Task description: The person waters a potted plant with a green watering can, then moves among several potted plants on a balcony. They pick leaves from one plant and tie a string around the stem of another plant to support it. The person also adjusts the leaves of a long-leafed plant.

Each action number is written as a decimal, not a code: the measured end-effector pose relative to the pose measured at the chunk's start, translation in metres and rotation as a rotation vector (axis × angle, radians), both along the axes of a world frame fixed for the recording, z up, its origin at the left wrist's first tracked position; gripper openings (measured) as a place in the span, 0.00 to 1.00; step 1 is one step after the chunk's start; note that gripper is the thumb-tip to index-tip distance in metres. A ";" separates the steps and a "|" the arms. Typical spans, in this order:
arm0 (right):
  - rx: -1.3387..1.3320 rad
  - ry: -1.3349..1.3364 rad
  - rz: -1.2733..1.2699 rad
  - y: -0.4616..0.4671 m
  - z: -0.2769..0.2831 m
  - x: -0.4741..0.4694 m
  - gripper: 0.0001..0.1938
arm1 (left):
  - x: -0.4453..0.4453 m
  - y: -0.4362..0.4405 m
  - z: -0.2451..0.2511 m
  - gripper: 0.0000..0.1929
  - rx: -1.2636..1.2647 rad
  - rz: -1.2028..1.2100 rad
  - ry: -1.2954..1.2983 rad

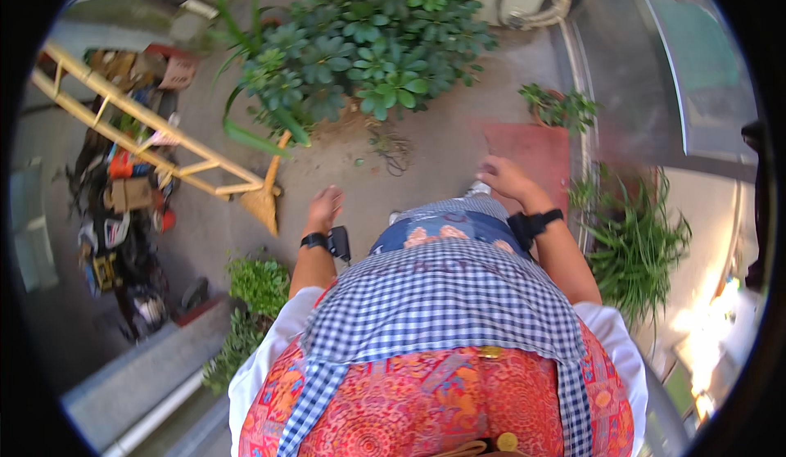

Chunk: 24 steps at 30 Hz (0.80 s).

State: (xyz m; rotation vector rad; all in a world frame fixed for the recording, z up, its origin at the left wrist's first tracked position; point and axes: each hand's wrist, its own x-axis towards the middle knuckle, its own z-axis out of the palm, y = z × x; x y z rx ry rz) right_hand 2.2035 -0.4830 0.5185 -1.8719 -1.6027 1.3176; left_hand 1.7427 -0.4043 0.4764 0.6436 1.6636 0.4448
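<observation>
My left hand (325, 207) hangs over the concrete floor (350, 177), its fingers loosely bent and nothing in it. The nearest thing to it is a straw broom (263, 206) at the foot of a yellow ladder (202, 167). On the other side, my right hand (508, 179) is also bare of any object, fingers slightly curled, above the edge of a red mat (540, 150). Both wrists wear black straps with a device. A blue-and-white checked apron (442, 291) covers my front, and a shoe (478, 188) shows beyond its hem.
Ahead spreads a large leafy plant (368, 51), with dry twigs (393, 150) on the floor before it. A small potted plant (556, 108) stands past the mat; a grassy plant (635, 242) is at right. Boxes, including a cardboard box (132, 195), and clutter fill the left.
</observation>
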 end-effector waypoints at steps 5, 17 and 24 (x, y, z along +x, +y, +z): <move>-0.086 0.115 -0.028 0.009 -0.023 0.028 0.18 | 0.057 0.004 0.009 0.19 -0.132 -0.020 0.002; -0.220 0.194 0.276 0.078 -0.058 -0.109 0.18 | -0.065 -0.050 -0.003 0.19 -0.199 0.216 -0.012; -0.183 -0.009 0.488 0.132 -0.062 -0.306 0.17 | -0.238 -0.051 -0.057 0.17 -0.302 0.278 -0.036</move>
